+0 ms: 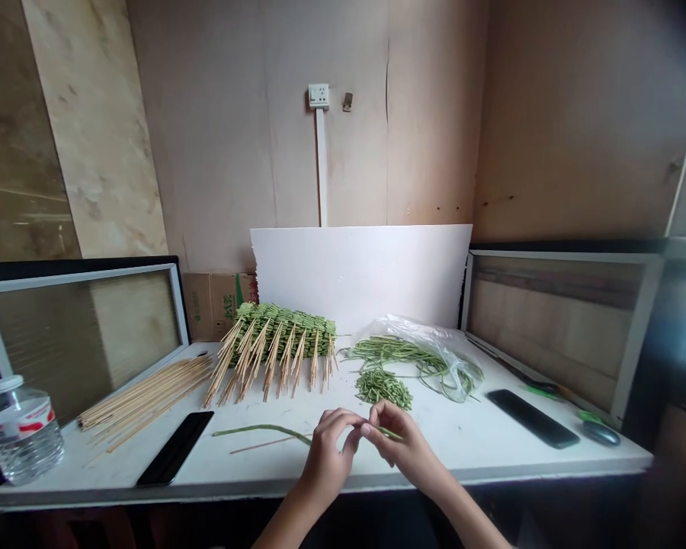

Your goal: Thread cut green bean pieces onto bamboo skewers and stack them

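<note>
Both hands meet over the near edge of the table, just in front of the person. The left hand has its thumb and fingertips pinched on a long bean, and the right hand pinches the same bean just beside it, so that the fingertips of the two hands almost touch. A short green end of the bean shows past the right fingers. The rest trails off to the left in a shallow curve and lies on the table top. Neither hand is clenched into a fist; the grip is a light fingertip one.

A single skewer lies just under the bean, near the left hand (thin and pale, easy to miss). Beyond the hands sits a small heap of cut pieces, and behind and right of it a clear bag holds more long beans that spill out toward the heap. To the left of that, a stack of filled skewers stands against a white board, the bare ends fanned toward the person. Farther left, a bundle of sticks lies slantwise.

A black phone rests right of the hands, well apart from them, with a mouse beyond it at the table's right edge. Another flat black slab lies at the left, and a bottle stands upright on the near left corner. A box sits behind the stack.
</note>
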`<state>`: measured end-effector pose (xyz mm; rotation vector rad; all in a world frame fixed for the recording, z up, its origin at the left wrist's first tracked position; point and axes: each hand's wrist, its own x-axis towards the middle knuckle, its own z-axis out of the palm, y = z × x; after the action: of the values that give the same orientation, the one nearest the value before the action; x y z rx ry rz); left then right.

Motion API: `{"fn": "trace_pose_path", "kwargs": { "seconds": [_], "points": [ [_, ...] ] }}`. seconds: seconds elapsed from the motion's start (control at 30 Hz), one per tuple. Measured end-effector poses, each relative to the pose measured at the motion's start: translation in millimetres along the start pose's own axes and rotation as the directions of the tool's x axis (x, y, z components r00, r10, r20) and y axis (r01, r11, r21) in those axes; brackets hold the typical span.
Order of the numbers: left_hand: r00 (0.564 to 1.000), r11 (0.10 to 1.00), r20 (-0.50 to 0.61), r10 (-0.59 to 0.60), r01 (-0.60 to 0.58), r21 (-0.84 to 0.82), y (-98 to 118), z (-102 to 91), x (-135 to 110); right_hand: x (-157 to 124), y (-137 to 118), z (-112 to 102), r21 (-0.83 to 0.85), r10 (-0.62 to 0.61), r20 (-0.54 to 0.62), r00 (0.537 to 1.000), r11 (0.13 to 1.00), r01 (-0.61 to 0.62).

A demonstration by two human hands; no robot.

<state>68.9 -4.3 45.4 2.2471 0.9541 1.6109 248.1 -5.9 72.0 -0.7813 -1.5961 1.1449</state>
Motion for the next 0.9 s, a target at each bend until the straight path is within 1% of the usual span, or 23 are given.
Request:
{"fn": "trace_pose_path", "kwargs": {
  "seconds": [0.07,0.13,0.2,0.27,0.33,0.4,0.47,0.63,0.73,0.83,0.9],
  "points": [
    [1.0,1.0,-0.02,-0.003,0.003,-0.016,-0.2,-2.0,1.9,0.5,-2.5,-4.2,-0.06,-0.026,-0.013,1.0,0.998,0.025],
    [1.0,0.999,-0.022,-0.008,0.007,-0.033,0.1,-3.8,4.8,0.7,-6.1,-10.8,-0.2,-0.125,-0.084,0.989,0.974,0.107],
    [1.0,0.999,-0.01,-0.004,0.004,-0.041,0.0,-5.8,7.4,0.7,-10.3,-18.4,-0.369,-0.249,-0.129,0.96,0.91,0.187],
    [1.0,0.999,0.016,0.004,-0.003,-0.036,-1.3,-9.4,8.8,1.0,-13.8,-24.8,-0.486,-0.343,-0.11,0.933,0.837,0.25],
    [0.998,1.0,0.059,0.006,-0.005,-0.02,-3.7,-15.3,8.5,2.2,-14.4,-27.8,-0.542,-0.392,-0.054,0.918,0.784,0.303],
    [0.995,1.0,0.101,-0.019,0.019,-0.006,-6.1,-23.2,6.8,4.2,-11.4,-26.2,-0.57,-0.412,0.003,0.911,0.748,0.34],
    [0.991,0.998,0.12,-0.059,0.06,-0.003,-7.8,-31.4,3.9,6.5,-5.9,-20.2,-0.582,-0.427,0.039,0.904,0.725,0.368],
    [0.985,0.991,0.11,-0.136,0.135,0.018,-7.3,-44.0,-3.8,8.4,5.8,-0.1,-0.567,-0.475,0.076,0.877,0.703,0.429],
    [0.978,0.986,0.127,-0.167,0.163,0.041,-4.6,-47.8,-6.7,6.9,6.8,6.9,-0.554,-0.518,0.052,0.854,0.696,0.456],
    [0.974,0.983,0.134,-0.182,0.175,0.062,1.6,-52.2,-7.2,4.9,5.9,10.4,-0.576,-0.582,0.001,0.813,0.664,0.477],
    [0.972,0.981,0.134,-0.194,0.188,0.057,7.2,-54.8,-6.7,3.7,5.7,12.2,-0.586,-0.612,-0.008,0.791,0.644,0.492]
  ]
}}
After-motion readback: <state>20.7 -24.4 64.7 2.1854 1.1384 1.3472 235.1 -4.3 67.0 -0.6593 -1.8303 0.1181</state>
